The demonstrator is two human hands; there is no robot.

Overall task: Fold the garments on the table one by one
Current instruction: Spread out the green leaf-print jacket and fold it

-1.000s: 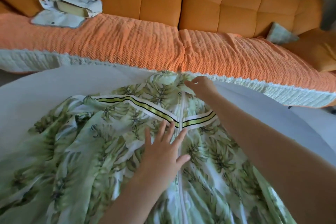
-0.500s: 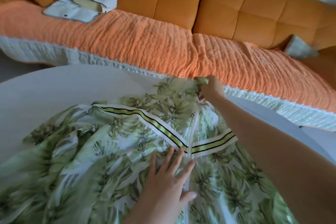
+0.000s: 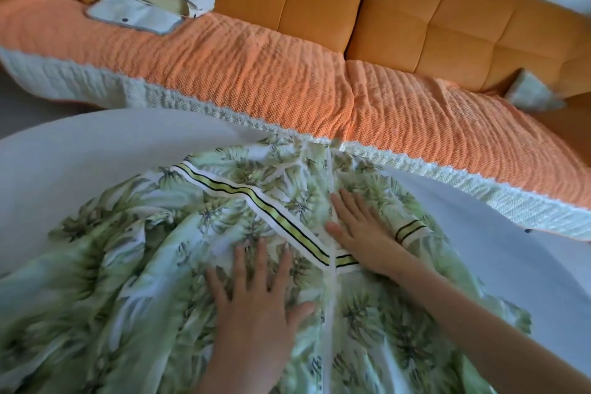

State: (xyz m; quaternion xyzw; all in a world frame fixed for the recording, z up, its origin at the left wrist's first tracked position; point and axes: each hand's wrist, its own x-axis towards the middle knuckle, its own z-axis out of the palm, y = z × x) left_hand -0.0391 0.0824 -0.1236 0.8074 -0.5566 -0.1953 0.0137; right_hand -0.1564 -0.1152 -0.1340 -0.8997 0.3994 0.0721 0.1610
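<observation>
Green leaf-print fabric covers most of the view: a loose, rumpled garment [image 3: 153, 272] is spread across a white round table [image 3: 80, 150], its far edge reaching the table's rim. A white band with a yellow and black stripe [image 3: 256, 200] crosses it on a slant, meeting a white centre strip [image 3: 329, 313] that runs the garment's length.

The person's left hand [image 3: 256, 307] lies flat on the cloth just left of that strip, fingers straight and fanned, grasping nothing. The right hand [image 3: 358, 227] rests palm-down just right of the strip, over the band, its fingers also extended and released.

Beyond the table stands an orange sofa [image 3: 415, 19] under a textured orange throw [image 3: 256, 73] edged in white. A pale fabric bundle [image 3: 160, 0] sits on it at upper left, and a small pale cushion [image 3: 531, 93] at the right.
</observation>
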